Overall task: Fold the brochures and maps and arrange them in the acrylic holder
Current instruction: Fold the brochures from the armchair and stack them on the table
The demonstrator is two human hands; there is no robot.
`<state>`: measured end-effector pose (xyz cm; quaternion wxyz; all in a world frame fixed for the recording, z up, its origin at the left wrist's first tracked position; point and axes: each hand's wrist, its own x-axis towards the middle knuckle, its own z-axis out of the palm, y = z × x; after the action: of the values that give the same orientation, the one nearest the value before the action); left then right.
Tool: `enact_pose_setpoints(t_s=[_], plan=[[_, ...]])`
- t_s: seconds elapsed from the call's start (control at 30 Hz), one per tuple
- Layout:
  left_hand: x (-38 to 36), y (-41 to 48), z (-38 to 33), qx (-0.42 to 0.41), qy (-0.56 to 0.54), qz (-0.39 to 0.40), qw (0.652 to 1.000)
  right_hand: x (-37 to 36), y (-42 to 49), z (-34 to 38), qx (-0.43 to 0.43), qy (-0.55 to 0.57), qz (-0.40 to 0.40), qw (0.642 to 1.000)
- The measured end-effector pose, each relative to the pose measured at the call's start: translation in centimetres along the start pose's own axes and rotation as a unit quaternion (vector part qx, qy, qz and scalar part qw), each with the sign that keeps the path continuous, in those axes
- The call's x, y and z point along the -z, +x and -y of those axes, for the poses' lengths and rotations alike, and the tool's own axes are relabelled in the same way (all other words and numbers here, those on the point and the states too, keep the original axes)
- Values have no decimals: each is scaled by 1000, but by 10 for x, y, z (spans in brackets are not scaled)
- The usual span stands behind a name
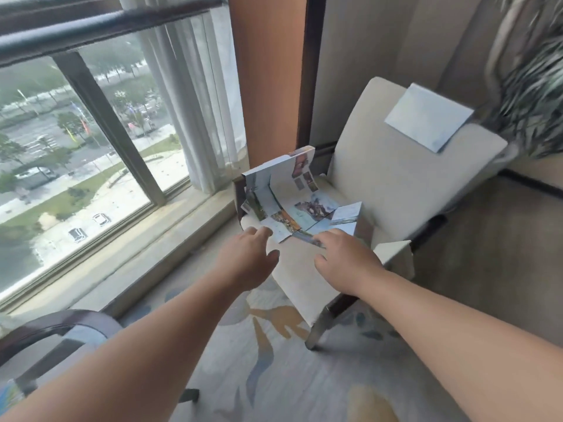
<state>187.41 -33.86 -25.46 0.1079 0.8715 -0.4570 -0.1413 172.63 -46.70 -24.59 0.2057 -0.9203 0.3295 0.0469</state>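
Note:
An unfolded, creased brochure (292, 205) with colour photos lies on the seat of a cream armchair (405, 178), its far panel standing up. My left hand (246, 257) reaches to its near left corner, fingers extended and touching the paper's edge. My right hand (344, 257) lies at the near right edge, fingertips on the paper. A second pale blue folded sheet (429, 117) rests on top of the chair's backrest. No acrylic holder is in view.
A large window (91, 141) with a low sill and sheer curtain fills the left. A dark curved chair arm (61, 327) is at the lower left. A potted plant (530, 86) stands at the right. Patterned carpet covers the floor.

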Motion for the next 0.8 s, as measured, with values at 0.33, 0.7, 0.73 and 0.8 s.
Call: enact_pose_setpoints(t_s=[0.33,0.7,0.73,0.8], plan=[[-31,85,-68,-76,29,51,995,24,22,-85,-85,19,-34,996],[-71,169,-137,-188,75,134,970,43,32,-165,-215,9,-34,976],[-76,171,-142,-192,77,140,968,40,33,-168,-216,11,-29,976],[-90,177,-154,-197,77,157,965,34,36,-181,-224,22,-18,974]])
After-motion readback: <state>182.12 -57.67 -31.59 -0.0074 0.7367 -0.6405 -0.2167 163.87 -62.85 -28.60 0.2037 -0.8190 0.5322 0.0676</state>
